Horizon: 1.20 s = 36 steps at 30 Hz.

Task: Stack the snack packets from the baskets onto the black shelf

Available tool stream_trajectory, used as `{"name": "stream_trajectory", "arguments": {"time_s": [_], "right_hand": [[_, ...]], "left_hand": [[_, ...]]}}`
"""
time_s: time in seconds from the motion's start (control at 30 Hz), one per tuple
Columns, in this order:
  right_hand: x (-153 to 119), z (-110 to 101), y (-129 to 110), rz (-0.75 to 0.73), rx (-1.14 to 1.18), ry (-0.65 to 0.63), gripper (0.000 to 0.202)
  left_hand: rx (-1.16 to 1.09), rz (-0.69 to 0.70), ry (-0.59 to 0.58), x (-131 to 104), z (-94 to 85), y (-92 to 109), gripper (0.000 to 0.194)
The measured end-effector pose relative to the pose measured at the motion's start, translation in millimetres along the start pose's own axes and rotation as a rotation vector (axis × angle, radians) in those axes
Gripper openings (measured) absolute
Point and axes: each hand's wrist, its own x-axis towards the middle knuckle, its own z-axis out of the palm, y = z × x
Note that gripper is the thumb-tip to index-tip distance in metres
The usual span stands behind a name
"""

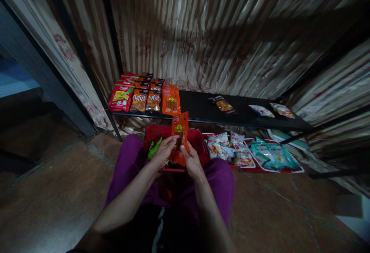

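Note:
An orange snack packet with a yellow label and a clear window is held upright above a red basket. My right hand grips its lower right edge, thumb across the front. From the other side, my left hand is closed on the left edge, its fingers reaching over the front. In the basket lies a green packet; my hands and the orange packet hide much of the rest inside. Similar orange packets stand in a row on the black shelf just behind.
Red bags and orange-brown snack bags fill the shelf's left end. A dark brown packet and two small packets lie farther right. Below are trays of white-and-red packets and teal packets. Metal shelf legs flank the space.

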Motion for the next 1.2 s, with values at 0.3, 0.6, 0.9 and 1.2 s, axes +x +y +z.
{"name": "stream_trajectory", "arguments": {"time_s": [0.3,0.6,0.9,1.2], "right_hand": [[1,-2,-1,0.181,0.377,0.210,0.037],[3,-6,-2,0.231,0.433,0.278,0.031],[1,-8,-4,0.240,0.431,0.076,0.036],[4,-14,9,0.269,0.454,0.110,0.037]], "left_hand": [[0.142,0.010,0.204,10,-12.8,-18,0.038],[-0.104,-0.149,0.161,8,-19.1,-19,0.015],[-0.145,-0.071,0.274,15,-22.5,-12,0.013],[-0.156,-0.074,0.141,17,-23.0,-14,0.025]]}}
